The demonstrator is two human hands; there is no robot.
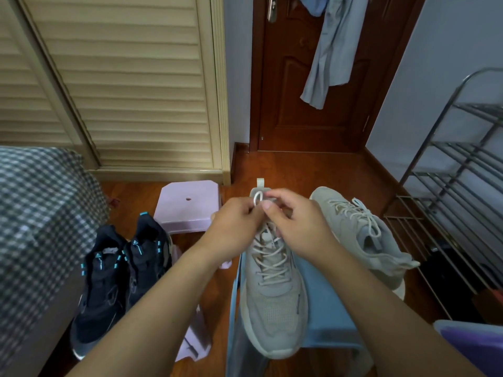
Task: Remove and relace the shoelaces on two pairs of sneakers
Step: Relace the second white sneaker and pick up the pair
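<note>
A beige sneaker point(273, 308) lies on a light blue stool point(324, 303), toe toward me, its cream lace point(269, 263) crossed through the eyelets. My left hand point(235, 227) and my right hand point(296, 221) meet at the top of its tongue, both pinching the lace ends, with a small loop point(257, 198) standing up between the fingers. The second beige sneaker point(364, 235) rests on the floor to the right, laced and tied. A pair of black sneakers with teal accents point(119, 278) stands on the floor at the left, with no laces visible.
A pink stool point(190, 205) stands beyond the black pair. A checked bedcover point(35, 227) fills the left edge. A metal shoe rack point(457, 200) lines the right wall. Louvred wardrobe doors and a brown door with hanging clothes lie ahead. A purple container point(473, 338) sits at the lower right.
</note>
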